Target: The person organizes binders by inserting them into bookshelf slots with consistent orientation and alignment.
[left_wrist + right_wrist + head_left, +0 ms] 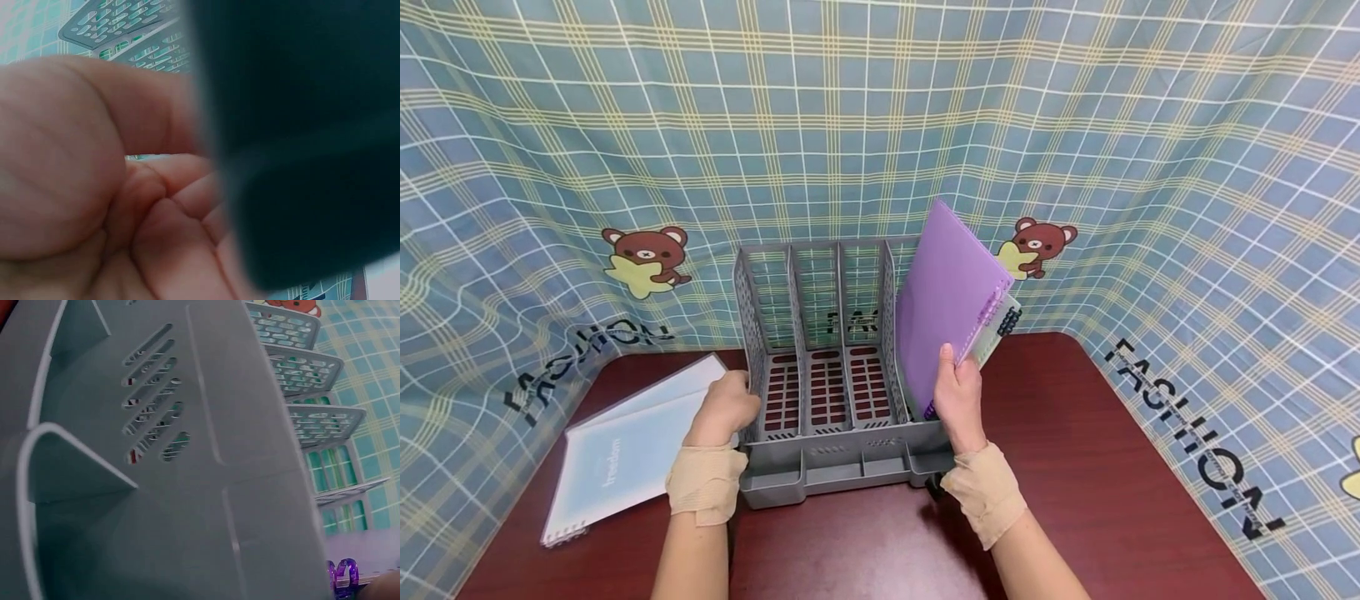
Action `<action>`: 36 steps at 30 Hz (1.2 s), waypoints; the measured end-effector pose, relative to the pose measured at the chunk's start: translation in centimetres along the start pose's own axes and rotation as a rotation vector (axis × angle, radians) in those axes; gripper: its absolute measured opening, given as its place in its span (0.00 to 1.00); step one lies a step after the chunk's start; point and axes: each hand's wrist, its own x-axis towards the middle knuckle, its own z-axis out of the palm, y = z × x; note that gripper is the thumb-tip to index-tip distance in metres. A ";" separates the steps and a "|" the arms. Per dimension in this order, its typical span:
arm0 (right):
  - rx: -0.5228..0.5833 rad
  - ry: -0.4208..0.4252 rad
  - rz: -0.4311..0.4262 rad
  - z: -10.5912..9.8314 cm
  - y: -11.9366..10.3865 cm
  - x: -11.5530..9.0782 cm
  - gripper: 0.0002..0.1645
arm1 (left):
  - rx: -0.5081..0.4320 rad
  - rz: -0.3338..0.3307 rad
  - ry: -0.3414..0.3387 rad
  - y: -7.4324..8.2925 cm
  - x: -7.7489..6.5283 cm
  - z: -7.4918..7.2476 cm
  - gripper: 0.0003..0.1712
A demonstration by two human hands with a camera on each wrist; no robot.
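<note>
A grey desk file organizer (850,450) with upright dividers stands on the table. At its left side wall, my left hand (724,408) grips the edge with curled fingers; in the left wrist view a dark surface hides part of those fingers (181,231). On the far right, my right hand (961,396) holds a purple spiral notebook (943,292), thumb on its front cover. The notebook stands tilted in the rightmost slot. Behind it shows a pale green notebook (998,333) with black rings. Purple rings (345,575) appear at the bottom of the right wrist view.
Pale blue and white spiral notebooks (617,458) lie overlapped on the table, left of the organizer. Small front compartments (832,477) run along the organizer's base. A plaid curtain (820,125) surrounds the dark red table (1075,450) at the back and sides.
</note>
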 end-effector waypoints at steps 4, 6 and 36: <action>-0.004 -0.027 0.028 0.2 0.5 -0.3 0.23 | 0.004 -0.011 -0.012 0.0 0.0 0.2 0.36; -0.013 -0.039 0.032 0.3 0.7 -0.3 0.22 | 0.002 -0.009 -0.016 0.0 0.0 0.2 0.36; -0.401 -0.195 -0.064 -1.1 0.2 -0.5 0.21 | 0.021 -0.027 -0.015 -0.1 0.4 -0.1 0.36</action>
